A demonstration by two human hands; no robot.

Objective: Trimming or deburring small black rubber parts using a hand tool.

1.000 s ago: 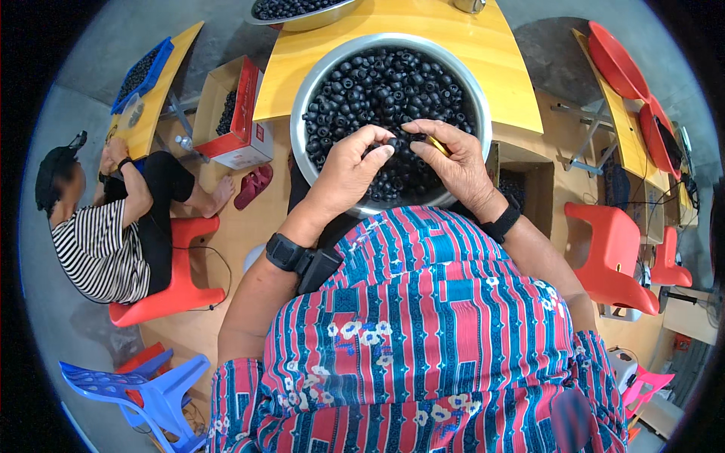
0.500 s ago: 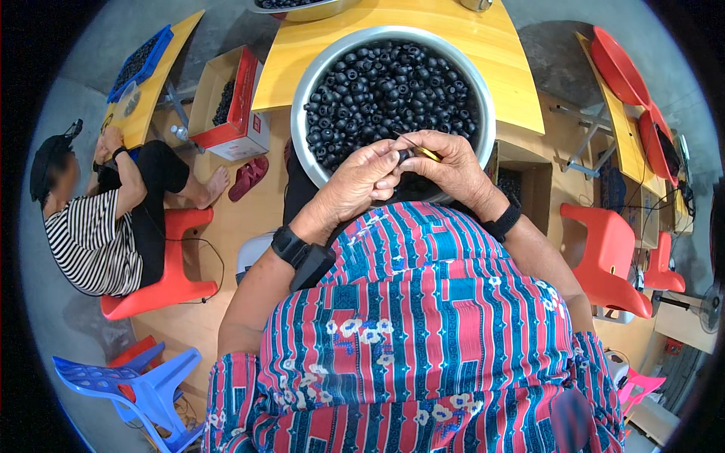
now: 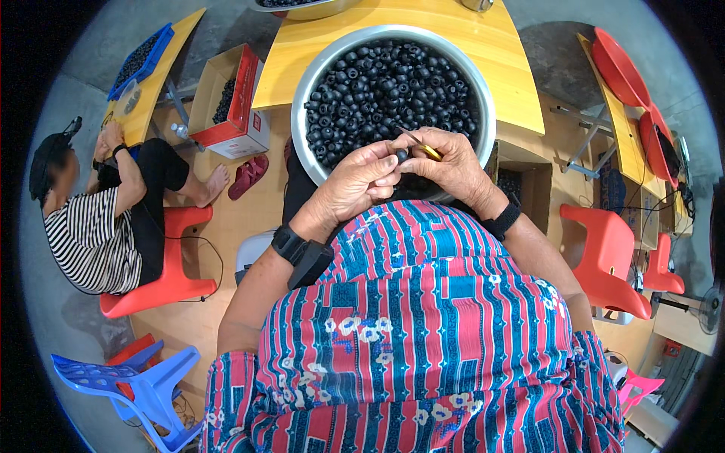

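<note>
Over the near side of a wide metal basin, my two hands work close together. My left hand pinches one small round black piece between thumb and fingertips. In my right hand is a slim tool with a yellow handle and a thin pointed dark tip that angles up and left, just above the piece. My right thumb is near or against the same piece; which, I cannot tell. Many similar black pieces, some showing a round hole, fill the basin.
The basin overlaps the near edge of a yellow table. A cardboard box stands right of my lap, another box at the left. A seated person works at the left table. Red stools stand right.
The black piece shows more clearly between my fingertips. The tool's tip has shifted slightly, and both hands stay in nearly the same place.
</note>
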